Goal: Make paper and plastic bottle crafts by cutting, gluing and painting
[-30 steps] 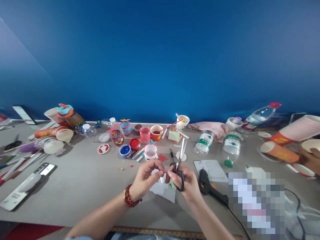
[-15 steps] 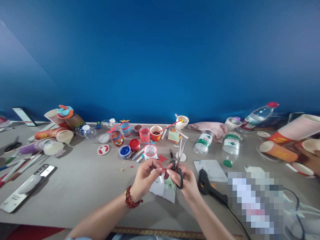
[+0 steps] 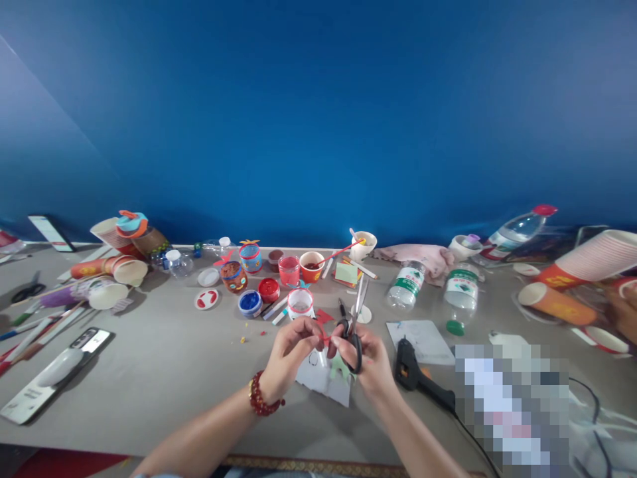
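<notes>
My left hand (image 3: 297,346), with a red bead bracelet on its wrist, pinches a small red piece (image 3: 326,338), perhaps paper. The fingertips of my right hand (image 3: 365,358) meet the piece from the other side. Scissors (image 3: 356,325) with black handles are also in my right hand, blades pointing up and away. Under my hands lies a white sheet (image 3: 323,384) with a green cut-out (image 3: 341,366) on it. Just beyond stands a white cup with a red rim (image 3: 300,305), beside a red scrap (image 3: 325,316).
Paint pots, blue (image 3: 249,303) and red (image 3: 269,290), stand ahead. A black glue gun (image 3: 411,368) with a cord lies right, near plastic bottles (image 3: 407,285). On the left are a phone (image 3: 57,375) and brushes (image 3: 44,342). Another person's hand (image 3: 626,309) is at the far right.
My hands stay almost in place, fingertips together at the red piece. The view shifts slightly. At the far right, the other person's hand has moved a little.
</notes>
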Available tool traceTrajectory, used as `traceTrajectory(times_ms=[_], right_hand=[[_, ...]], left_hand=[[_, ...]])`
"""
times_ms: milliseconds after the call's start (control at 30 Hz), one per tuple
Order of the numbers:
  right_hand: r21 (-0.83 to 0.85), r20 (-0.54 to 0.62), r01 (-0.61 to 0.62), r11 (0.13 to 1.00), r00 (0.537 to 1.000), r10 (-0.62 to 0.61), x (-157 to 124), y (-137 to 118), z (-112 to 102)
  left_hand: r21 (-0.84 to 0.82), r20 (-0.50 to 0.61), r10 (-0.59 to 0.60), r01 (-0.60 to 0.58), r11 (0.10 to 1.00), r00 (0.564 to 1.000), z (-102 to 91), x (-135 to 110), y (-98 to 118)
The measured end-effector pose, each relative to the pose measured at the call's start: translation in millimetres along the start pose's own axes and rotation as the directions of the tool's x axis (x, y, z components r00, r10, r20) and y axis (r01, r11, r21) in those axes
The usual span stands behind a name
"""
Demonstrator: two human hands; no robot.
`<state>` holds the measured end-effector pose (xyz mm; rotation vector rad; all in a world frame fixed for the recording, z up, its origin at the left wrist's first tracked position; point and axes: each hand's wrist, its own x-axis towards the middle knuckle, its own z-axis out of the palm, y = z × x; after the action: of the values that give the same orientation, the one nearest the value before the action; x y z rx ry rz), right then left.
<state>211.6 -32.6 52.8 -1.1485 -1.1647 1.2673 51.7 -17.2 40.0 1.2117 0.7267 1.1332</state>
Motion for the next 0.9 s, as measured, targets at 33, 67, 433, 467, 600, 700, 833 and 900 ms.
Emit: traceTrajectory(times_ms=[33, 67, 433, 467, 600, 700, 833, 900], right_hand=[[0.002, 0.004, -0.006, 1.000, 1.000, 0.006, 0, 0, 0], [0.004, 0.005, -0.009, 1.000, 1.000, 0.009, 0, 0, 0], [0.012, 0.018, 0.021, 1.000, 1.000, -0.021, -1, 2, 0], [0.013, 0.020, 0.024, 1.000, 1.000, -0.024, -1, 2, 0], [0.019, 0.031, 0.016, 1.000, 0.999, -0.016, -2, -1, 1], [0.026, 0.054, -0.001, 1.000, 0.999, 0.000, -4, -3, 4], [0.054, 0.044, -0.014, 0.998, 0.999, 0.012, -6, -1, 8], [0.064, 0.026, -0.013, 0.998, 1.000, 0.012, -7, 3, 8]], left_hand=[[0.011, 0.001, 0.005, -0.005, 1.000, 1.000, -0.8, 0, -1], [0.019, 0.001, 0.010, -0.010, 1.000, 1.000, -1.4, 0, -1], [0.016, 0.006, 0.028, -0.028, 0.999, 1.000, 3.4, 1, 5], [0.015, 0.000, 0.030, -0.030, 0.999, 1.000, 4.3, 1, 6], [-0.014, -0.017, 0.023, -0.023, 1.000, 1.000, 7.0, 3, 9], [-0.066, -0.002, 0.021, -0.021, 0.998, 1.000, 7.6, 4, 9], [-0.119, 0.029, 0.005, -0.002, 0.993, 1.000, 7.6, 3, 8], [-0.129, 0.047, 0.001, 0.005, 0.992, 0.999, 7.6, 2, 8]])
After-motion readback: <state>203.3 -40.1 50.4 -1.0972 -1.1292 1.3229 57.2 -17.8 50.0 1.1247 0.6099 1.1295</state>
